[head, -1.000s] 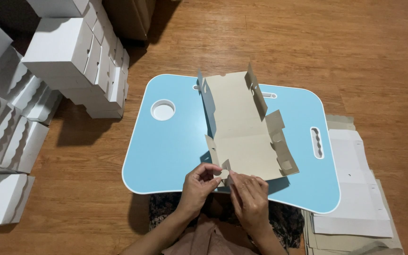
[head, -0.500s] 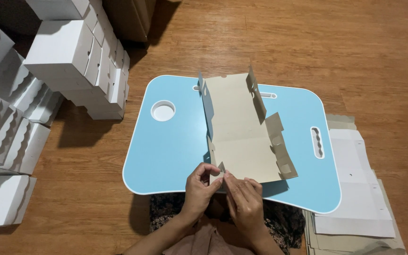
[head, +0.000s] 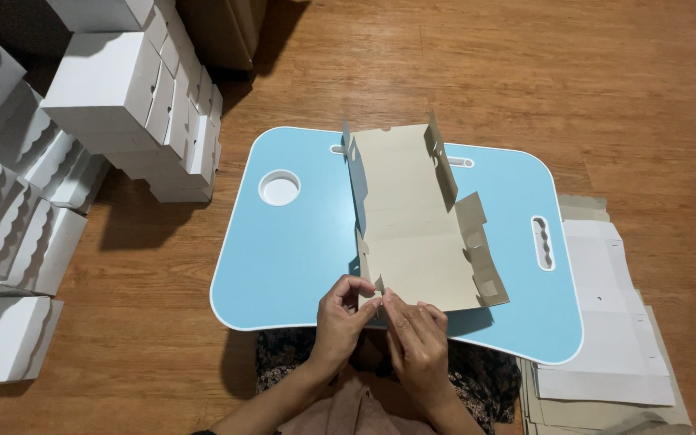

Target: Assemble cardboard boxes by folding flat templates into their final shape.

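Nearest, the left hand (head: 346,310) and right hand (head: 414,334) both pinch a corner tab of the cardboard box blank (head: 416,225) lying on the blue lap table (head: 300,242) (crease squarely); beyond it, finished white boxes (head: 114,97).

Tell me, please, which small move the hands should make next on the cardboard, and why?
Probably fold the near-left corner flap up. Both the left hand and the right hand pinch that corner of the flat cardboard blank on the blue lap table, while the blank's side walls farther away stand raised.
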